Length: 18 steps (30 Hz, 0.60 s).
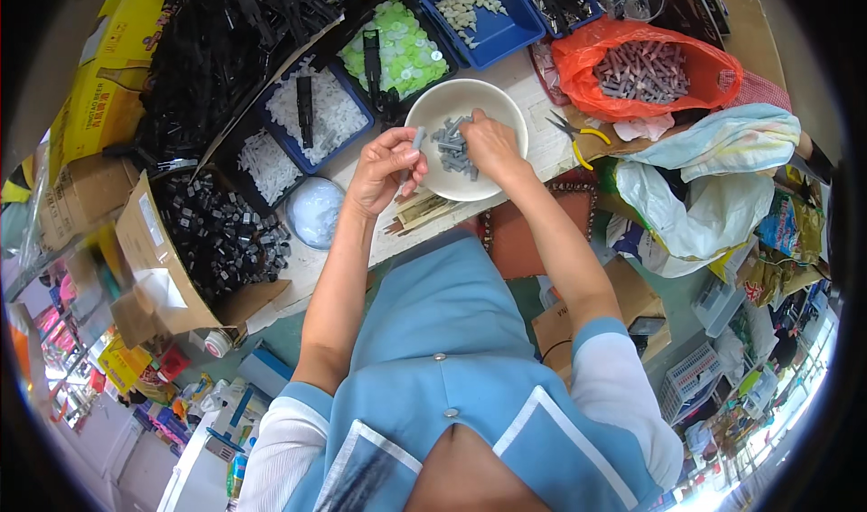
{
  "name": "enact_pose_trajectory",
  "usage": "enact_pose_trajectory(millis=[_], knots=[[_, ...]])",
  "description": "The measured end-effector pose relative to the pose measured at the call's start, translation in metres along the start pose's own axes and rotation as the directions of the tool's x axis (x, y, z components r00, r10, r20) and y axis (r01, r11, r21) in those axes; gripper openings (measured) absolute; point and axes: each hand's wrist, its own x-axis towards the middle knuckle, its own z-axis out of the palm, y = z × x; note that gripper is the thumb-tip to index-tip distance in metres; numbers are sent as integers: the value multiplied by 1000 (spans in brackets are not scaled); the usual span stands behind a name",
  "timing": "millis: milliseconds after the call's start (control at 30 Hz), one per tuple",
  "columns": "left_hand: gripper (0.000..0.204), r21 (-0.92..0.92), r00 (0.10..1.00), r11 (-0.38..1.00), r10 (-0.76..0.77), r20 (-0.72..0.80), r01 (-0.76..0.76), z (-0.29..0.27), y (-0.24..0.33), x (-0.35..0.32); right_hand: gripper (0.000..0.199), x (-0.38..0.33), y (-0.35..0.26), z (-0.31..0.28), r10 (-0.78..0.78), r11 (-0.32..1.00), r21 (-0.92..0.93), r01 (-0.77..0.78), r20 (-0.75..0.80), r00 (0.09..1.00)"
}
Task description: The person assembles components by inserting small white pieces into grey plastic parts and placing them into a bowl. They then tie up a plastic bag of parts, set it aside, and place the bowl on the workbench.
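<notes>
A cream bowl [512,115] stands at the table's front edge, with a pile of short grey plastic pieces [454,147] inside. Left of its rim, my left hand [386,171] is closed, pinching one small grey piece [418,138] upright between thumb and finger. Another grey bit seems to show lower in that palm. My right hand [492,147] reaches into the bowl, fingers drawn together at the pile's right side. Its fingertips are partly hidden, so what they grip cannot be made out.
Behind the bowl are trays of green discs [397,38], white pieces [330,106] and cream pieces [497,38]. A red bag [578,47] of grey-pink pieces and yellow-handled pliers [578,142] lie right. Left stands a carton [172,259] of black parts; a clear round tub [315,212] is nearer.
</notes>
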Motion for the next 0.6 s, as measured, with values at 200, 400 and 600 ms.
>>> enact_pose_trajectory(millis=[200,400,600], knots=[[15,-213,999,977,7,39,2,1,-7,-2,12,11,4,6,-4,999,-35,7,81,997],[9,-263,998,963,-43,35,51,-2,-7,0,14,8,13,11,25,998,47,-29,79,997],[20,-175,992,982,-85,-90,68,12,-1,-3,15,-8,12,-18,84,867,483,-124,104,991]])
